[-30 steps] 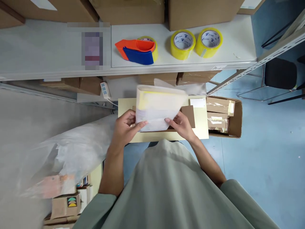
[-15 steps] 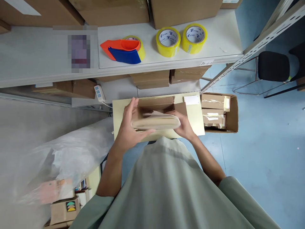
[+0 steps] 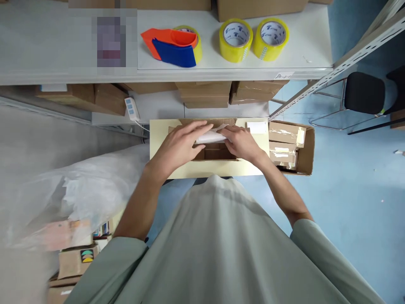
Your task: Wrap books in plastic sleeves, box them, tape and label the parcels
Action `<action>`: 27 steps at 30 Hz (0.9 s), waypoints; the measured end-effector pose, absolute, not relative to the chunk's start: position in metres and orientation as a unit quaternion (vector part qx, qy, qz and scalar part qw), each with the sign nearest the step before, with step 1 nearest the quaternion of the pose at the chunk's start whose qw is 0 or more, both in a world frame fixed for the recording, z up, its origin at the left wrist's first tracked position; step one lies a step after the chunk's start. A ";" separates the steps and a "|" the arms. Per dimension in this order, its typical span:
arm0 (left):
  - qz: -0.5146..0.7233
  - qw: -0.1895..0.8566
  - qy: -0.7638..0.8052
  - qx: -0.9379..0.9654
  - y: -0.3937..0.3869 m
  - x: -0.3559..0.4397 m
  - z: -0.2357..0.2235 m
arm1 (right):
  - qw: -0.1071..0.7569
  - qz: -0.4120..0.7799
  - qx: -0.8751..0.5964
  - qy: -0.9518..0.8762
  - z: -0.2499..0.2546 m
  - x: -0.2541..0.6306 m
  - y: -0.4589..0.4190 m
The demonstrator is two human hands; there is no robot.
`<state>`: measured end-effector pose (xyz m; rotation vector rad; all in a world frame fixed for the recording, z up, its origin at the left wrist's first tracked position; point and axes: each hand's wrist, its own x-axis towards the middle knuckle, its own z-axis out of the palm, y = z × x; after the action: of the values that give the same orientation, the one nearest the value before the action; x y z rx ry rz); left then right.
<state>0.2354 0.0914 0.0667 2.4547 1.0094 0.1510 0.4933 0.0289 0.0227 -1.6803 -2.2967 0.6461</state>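
Observation:
A white wrapped package (image 3: 209,137), flat and soft-looking, sits tilted at the mouth of an open cardboard box (image 3: 218,154). My left hand (image 3: 182,141) holds its left end, fingers reaching over the top and thumb below. At the other end, my right hand (image 3: 242,141) grips it with bent fingers, the thumb pointing down into the box. Both hands partly cover the package and the box's side walls, so what the wrapping contains is hidden. The box stands on a pale yellow tabletop (image 3: 183,169).
Yellow tape rolls (image 3: 236,40) and an orange-and-blue tape dispenser (image 3: 174,46) lie on the shelf (image 3: 209,74) ahead. Right of the table is a carton (image 3: 306,156) of smaller boxes. Plastic sheeting (image 3: 104,177) hangs at left, and a black chair (image 3: 363,93) stands far right.
Both hands have moved the package forward and tipped it toward the far side of the box. More of the box's inside shows now. The view has tilted slightly downward.

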 end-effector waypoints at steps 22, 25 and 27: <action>-0.129 0.364 0.413 0.825 0.120 0.214 -0.104 | -0.201 0.366 -0.531 -0.738 -0.101 0.445 0.071; -0.091 0.361 0.426 0.825 0.114 0.204 -0.089 | -0.193 0.371 -0.525 -0.741 -0.108 0.447 0.070; -0.060 0.361 0.434 0.823 0.110 0.195 -0.079 | -0.185 0.375 -0.520 -0.745 -0.112 0.448 0.070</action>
<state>0.1945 0.1098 -0.0785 2.1205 1.1185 -0.1541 0.4479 0.0695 -0.1116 -1.8587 -2.6631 1.3402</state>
